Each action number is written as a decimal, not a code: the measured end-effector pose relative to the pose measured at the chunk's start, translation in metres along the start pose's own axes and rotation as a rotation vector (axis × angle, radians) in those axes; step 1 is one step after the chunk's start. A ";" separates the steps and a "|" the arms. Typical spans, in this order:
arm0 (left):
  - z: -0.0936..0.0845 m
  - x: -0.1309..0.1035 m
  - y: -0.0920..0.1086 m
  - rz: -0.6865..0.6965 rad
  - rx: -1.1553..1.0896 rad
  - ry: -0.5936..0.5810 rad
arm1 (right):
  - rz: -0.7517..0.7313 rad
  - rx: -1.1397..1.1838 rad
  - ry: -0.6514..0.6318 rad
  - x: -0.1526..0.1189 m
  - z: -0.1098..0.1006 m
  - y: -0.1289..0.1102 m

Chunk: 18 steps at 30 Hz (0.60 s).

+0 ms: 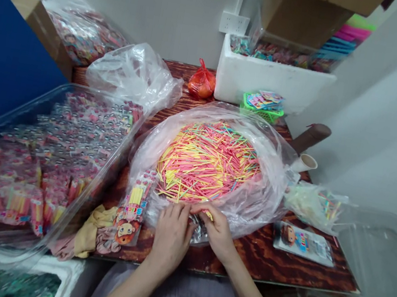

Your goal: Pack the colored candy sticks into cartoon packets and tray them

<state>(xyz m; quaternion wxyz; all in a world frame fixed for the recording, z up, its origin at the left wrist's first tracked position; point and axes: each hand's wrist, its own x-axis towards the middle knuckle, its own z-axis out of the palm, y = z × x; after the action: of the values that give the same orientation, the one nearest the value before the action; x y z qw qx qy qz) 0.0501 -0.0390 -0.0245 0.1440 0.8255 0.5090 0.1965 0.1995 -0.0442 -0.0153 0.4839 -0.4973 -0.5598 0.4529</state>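
Note:
My left hand [174, 231] is closed at the near rim of a big clear plastic bag [155, 131], its fingers curled on a small clear packet [200, 234]. My right hand [219, 234] pinches a few short yellow sticks [207, 214] beside that packet. The packet is partly hidden by my fingers. Inside the open bag lies a heap of thin pink, yellow and green sticks [211, 163]. Left of my left hand is a filled packet [133, 203] with yellow sticks and a cartoon character on it.
A clear tub [103, 173] of filled packets stands at left, cloths [95, 232] near it. Printed pouches [304, 243] lie at right. Behind are a red bag [202, 81], a green basket [261, 112], a white foam box [270, 82], a paper cup [306, 162] and a brown bottle [310, 138].

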 end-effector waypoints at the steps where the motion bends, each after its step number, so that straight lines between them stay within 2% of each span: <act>1: 0.004 0.001 -0.002 0.010 -0.016 -0.011 | -0.007 -0.008 -0.001 0.000 -0.002 0.001; 6: 0.013 0.006 -0.012 -0.042 -0.089 -0.017 | -0.028 -0.045 -0.001 0.002 -0.004 0.002; 10: 0.013 0.010 -0.016 -0.078 -0.087 0.011 | -0.041 -0.065 0.005 0.005 -0.004 -0.002; 18: 0.011 0.015 -0.019 -0.150 -0.076 -0.033 | -0.063 -0.099 0.011 0.005 -0.008 -0.005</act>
<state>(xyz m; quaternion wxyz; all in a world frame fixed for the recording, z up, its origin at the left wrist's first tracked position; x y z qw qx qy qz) 0.0463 -0.0179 -0.0397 0.1979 0.7822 0.5591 0.1911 0.2068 -0.0396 -0.0088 0.4758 -0.5050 -0.5944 0.4065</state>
